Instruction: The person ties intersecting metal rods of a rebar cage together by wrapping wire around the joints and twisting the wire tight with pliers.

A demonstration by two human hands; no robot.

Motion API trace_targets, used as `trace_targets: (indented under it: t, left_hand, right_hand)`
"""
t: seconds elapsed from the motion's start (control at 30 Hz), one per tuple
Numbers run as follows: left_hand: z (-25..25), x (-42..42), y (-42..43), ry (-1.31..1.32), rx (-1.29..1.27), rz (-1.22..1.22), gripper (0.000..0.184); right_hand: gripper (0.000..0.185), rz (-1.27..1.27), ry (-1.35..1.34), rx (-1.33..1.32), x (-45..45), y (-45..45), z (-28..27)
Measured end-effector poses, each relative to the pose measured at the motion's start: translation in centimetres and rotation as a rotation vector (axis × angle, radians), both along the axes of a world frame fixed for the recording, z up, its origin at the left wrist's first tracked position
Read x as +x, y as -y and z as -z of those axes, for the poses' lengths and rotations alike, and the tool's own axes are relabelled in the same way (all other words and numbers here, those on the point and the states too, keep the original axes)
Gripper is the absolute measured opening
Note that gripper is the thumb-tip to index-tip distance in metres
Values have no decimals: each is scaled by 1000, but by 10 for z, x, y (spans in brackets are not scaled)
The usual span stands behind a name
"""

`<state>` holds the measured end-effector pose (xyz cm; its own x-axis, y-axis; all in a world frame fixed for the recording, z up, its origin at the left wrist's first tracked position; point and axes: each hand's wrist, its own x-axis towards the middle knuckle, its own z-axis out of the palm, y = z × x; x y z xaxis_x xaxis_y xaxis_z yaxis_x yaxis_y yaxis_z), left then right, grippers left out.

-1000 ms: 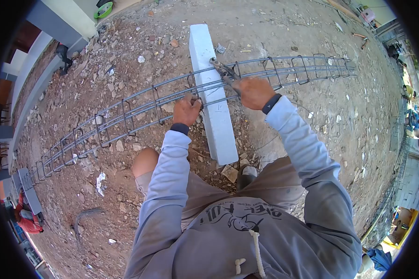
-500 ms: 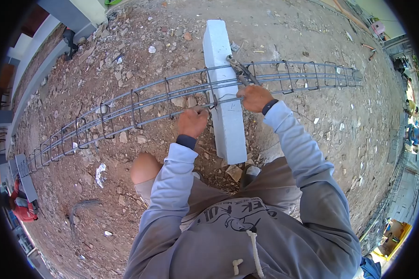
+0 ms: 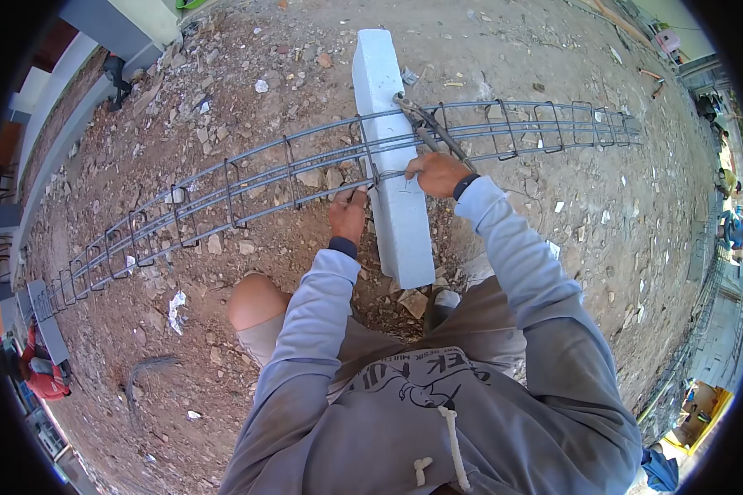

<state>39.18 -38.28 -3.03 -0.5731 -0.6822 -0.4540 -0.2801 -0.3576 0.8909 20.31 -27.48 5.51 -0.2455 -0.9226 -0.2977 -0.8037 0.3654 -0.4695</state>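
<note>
1. With the grey-shirted worker [image 3: 421, 425] at six o'clock, I saw the long grey steel-bar cage [image 3: 388, 146], ringed with dark square stirrups [image 3: 291, 171], stretch from half past eight to three, crossing over a pale, blue-white rectangular block [image 3: 403, 231].
2. I judged it heavy overall, stiff at the stirrups but springy along its length, rough rather than slippery; the long bars either side of the block looked the best hold.
3. The right hand [image 3: 437, 175], at four o'clock from the crossing, had thumb and forefinger pinched together, seemingly on a thin dark wire [image 3: 394, 174].
4. The left hand [image 3: 348, 216], at seven, had curled fingers against the near bar; I couldn't tell whether they gripped anything.
5. At two o'clock, long-handled metal pincers [image 3: 422, 129] slanted over the cage.
6. Farther out, around eight, a person in red [image 3: 45, 379] sat low.
</note>
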Motion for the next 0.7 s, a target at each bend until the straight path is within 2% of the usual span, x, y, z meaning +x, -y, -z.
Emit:
trace_targets:
  t: [0.07, 0.17, 0.27, 0.37, 0.47, 0.57, 0.67, 0.7]
  left_hand:
    - [9, -1, 3, 3, -48, -12, 28]
    - [-4, -2, -3, -122, -62, -100, 25]
    - [9, -2, -1, -153, 14, -128, 22]
    - [8, 0, 6, -74, 87, -49, 21]
    - [-11, -1, -1, 19, 34, -76, 20]
    - [-7, -2, -7, -91, 71, -132, 22]
    - [3, -6, -4, -229, 94, -140, 23]
    - [5, -5, -2, -184, 70, -115, 23]
  right_hand:
    - [23, 55, -82, 35, 8, 6, -4]
    - [21, 183, -223, -30, 27, 14, -16]
    - [21, 132, -287, -168, 37, 17, -18]
    - [21, 88, -330, -163, 38, 16, -4]
    - [21, 97, -337, -146, 44, 16, -6]
    - [21, 115, -343, -179, 46, 18, -6]
    - [22, 122, -273, -192, 34, 22, 16]
    - [22, 132, -249, -177, 33, 23, 16]
